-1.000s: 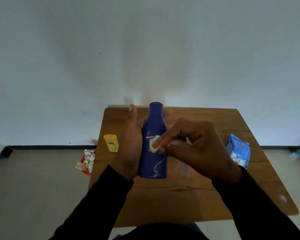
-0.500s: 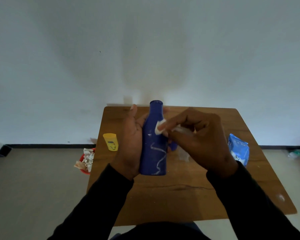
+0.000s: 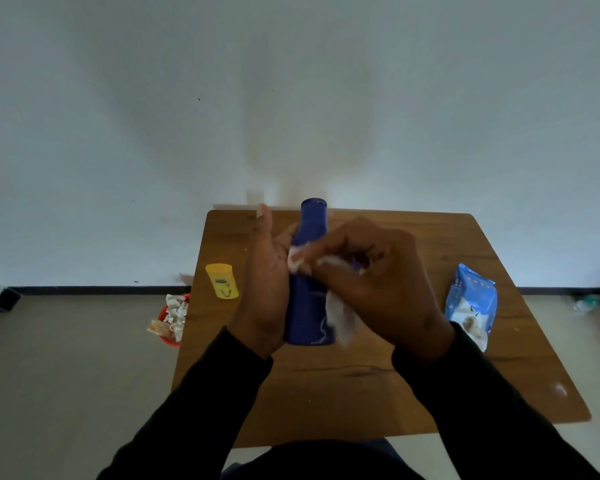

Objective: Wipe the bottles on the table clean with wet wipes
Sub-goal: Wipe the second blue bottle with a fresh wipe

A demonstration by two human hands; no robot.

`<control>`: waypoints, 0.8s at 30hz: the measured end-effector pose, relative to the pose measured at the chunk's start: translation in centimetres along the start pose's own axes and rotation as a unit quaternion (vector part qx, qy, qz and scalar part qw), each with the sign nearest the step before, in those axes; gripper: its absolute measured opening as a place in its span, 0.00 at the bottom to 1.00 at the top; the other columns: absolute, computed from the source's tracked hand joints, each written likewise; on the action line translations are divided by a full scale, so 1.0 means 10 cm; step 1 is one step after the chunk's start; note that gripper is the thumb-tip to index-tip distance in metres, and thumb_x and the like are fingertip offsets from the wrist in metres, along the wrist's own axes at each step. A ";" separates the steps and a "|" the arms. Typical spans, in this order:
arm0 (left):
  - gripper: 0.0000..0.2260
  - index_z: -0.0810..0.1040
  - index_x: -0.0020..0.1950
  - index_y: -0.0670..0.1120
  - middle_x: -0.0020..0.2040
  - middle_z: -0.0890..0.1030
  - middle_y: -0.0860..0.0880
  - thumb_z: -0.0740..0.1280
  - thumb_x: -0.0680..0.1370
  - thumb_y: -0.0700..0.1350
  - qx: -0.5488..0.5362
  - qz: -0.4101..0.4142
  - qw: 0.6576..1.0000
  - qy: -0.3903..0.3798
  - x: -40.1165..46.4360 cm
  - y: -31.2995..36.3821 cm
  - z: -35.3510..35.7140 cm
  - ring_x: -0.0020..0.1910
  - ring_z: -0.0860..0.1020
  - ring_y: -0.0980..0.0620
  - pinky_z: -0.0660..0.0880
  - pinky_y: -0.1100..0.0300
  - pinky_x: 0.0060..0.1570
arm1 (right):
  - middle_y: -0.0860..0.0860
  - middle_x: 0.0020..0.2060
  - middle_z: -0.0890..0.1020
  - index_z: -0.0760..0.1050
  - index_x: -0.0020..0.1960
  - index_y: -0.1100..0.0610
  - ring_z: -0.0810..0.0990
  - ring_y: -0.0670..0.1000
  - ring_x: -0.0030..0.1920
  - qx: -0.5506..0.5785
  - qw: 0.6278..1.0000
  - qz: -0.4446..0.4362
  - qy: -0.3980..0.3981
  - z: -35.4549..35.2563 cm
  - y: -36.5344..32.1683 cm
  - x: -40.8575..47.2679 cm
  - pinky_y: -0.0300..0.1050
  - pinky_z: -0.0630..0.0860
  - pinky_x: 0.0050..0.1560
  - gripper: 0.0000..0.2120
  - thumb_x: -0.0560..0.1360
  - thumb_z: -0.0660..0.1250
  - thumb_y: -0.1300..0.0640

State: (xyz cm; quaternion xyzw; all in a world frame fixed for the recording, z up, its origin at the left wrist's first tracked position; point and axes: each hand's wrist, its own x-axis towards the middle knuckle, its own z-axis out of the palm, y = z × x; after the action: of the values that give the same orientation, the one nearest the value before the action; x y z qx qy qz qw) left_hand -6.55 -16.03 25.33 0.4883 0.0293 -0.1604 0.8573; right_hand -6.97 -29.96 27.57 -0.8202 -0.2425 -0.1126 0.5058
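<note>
Left hand (image 3: 267,292) fingers wrap blue bottle (image 3: 307,306), upright, long axis vertical; right hand (image 3: 378,285) fingers pinch wet wipe (image 3: 340,315) against its right side, mid-body.

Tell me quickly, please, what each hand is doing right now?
Left hand: holds the blue bottle upright.
Right hand: pinches a wet wipe against the bottle.

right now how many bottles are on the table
2: the blue bottle stands mid-table, gripped by the left hand; the yellow bottle stands near the table's left edge. The hands could hide others.
</note>
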 end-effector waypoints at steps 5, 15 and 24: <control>0.39 0.69 0.71 0.38 0.42 0.75 0.42 0.45 0.78 0.69 -0.010 0.003 1.000 0.019 0.00 -0.01 -0.01 0.36 0.74 0.49 0.75 0.57 0.37 | 0.44 0.44 0.86 0.84 0.46 0.57 0.85 0.46 0.43 0.034 0.999 0.005 -0.019 -0.11 0.06 -0.01 0.41 0.82 0.44 0.03 0.74 0.73 0.63; 0.35 0.78 0.59 0.40 0.41 0.78 0.43 0.48 0.79 0.67 -0.058 0.002 0.998 0.039 0.02 0.02 -0.05 0.35 0.76 0.48 0.76 0.57 0.36 | 0.45 0.44 0.86 0.83 0.46 0.55 0.85 0.46 0.44 0.042 0.998 0.004 -0.052 -0.08 0.03 -0.04 0.44 0.82 0.47 0.04 0.74 0.74 0.63; 0.31 0.75 0.58 0.40 0.36 0.79 0.45 0.47 0.81 0.64 -0.055 -0.006 0.998 0.033 0.00 0.03 -0.03 0.31 0.77 0.51 0.77 0.60 0.31 | 0.45 0.42 0.86 0.85 0.45 0.57 0.85 0.47 0.42 0.047 0.997 -0.006 -0.054 -0.08 0.00 0.00 0.44 0.82 0.43 0.02 0.74 0.75 0.63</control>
State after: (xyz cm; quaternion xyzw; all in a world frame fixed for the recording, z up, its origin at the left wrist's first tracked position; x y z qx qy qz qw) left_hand -6.40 -15.69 25.43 0.4452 0.0690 -0.1480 0.8804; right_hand -6.90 -30.67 27.90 -0.7989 -0.2798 -0.0595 0.5292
